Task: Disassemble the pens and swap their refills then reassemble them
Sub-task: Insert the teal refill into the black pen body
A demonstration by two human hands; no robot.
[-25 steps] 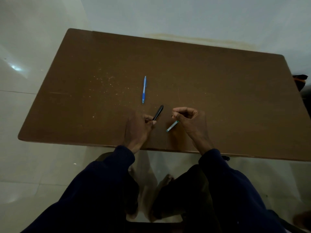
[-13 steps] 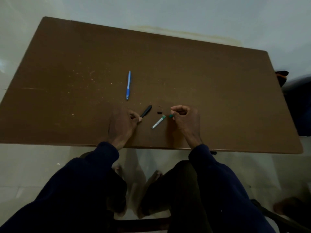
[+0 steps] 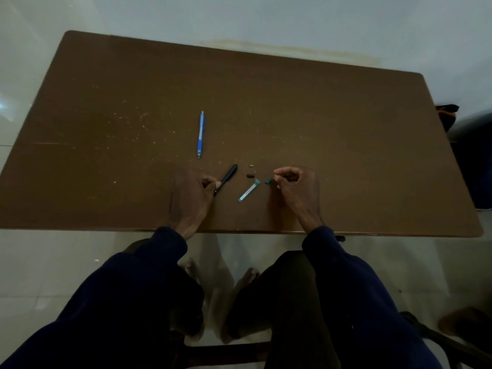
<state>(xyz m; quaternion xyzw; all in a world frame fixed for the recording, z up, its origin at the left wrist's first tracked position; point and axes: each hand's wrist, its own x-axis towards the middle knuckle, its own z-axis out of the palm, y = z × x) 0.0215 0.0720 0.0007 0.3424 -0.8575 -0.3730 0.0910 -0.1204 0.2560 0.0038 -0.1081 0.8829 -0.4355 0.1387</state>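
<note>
Head view, looking down on a brown table (image 3: 346, 123) from its near edge. The left hand (image 3: 190, 198) rests on the tabletop and pinches the near end of a black pen body (image 3: 229, 175) between thumb and forefinger; the body slants away to the far right, its far end free.

The right hand (image 3: 298, 187) lies to the right with all its fingers curled inward. A small green piece (image 3: 268, 180) sits at its fingertips; whether the fingers touch or pinch it cannot be told.

Between the two hands lie three loose parts, apart from one another:
- A clear tube (image 3: 249, 191) with a green far end, lying flat and slanted like the black body.
- A small black piece (image 3: 249, 175), just beyond the tube.
- A small tan piece (image 3: 250, 164), farther still.

A blue pen (image 3: 200, 134) lies whole, well beyond the left hand, its length running near to far. Dark blue sleeves (image 3: 149, 265) cover both forearms.
</note>
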